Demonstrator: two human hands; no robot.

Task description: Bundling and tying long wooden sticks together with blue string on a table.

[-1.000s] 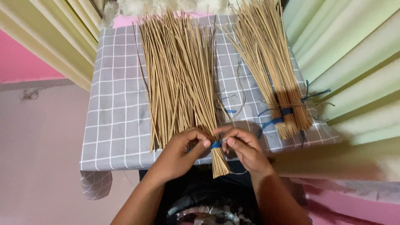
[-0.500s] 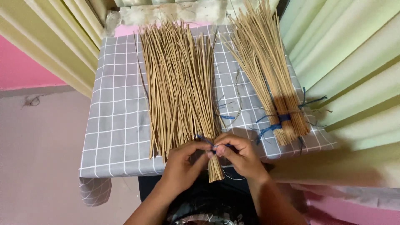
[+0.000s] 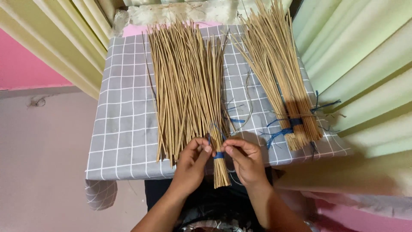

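Curtain folds (image 3: 51, 38) of pale yellow hang at ten o'clock above the grey checked cloth (image 3: 124, 124) that covers the table. Loose sticks (image 3: 180, 86) fan toward twelve o'clock, unchanged from a second ago. The left hand (image 3: 191, 161) has shifted slightly up, fingertips now pinching the blue string (image 3: 219, 155) where it wraps the small stick bundle (image 3: 219, 169) at the table's near edge, six o'clock. The right hand (image 3: 244, 161) pinches the same wrap from the other side; the binding looks tighter. At three o'clock lies a tied bundle (image 3: 283, 81).
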